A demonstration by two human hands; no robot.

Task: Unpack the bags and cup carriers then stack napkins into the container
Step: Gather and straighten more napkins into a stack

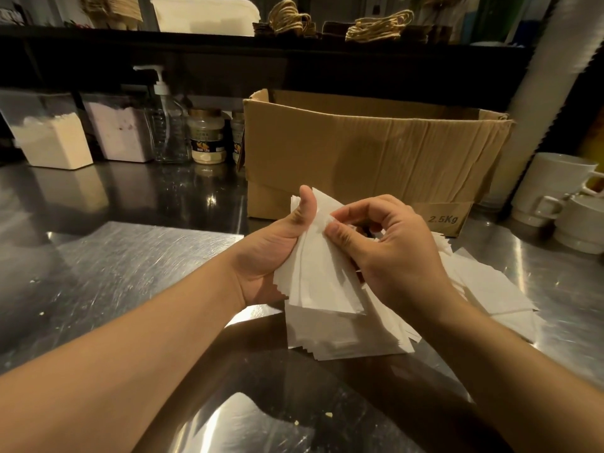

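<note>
My left hand (271,253) grips a small bundle of white napkins (318,276), thumb pressed on top. My right hand (389,253) pinches the upper edge of the top napkin between thumb and forefinger. Under both hands a loose pile of napkins (346,335) lies on the steel counter, and more napkins (490,286) spread to the right. An open cardboard box (376,152) marked 2.5Kg stands just behind the hands.
Steel counter (114,263). At the back left stand two powder containers (55,142), a pump bottle (168,125) and jars (207,135). White cups (555,188) are stacked at the right. A dark shelf above holds twine-handled items (376,27).
</note>
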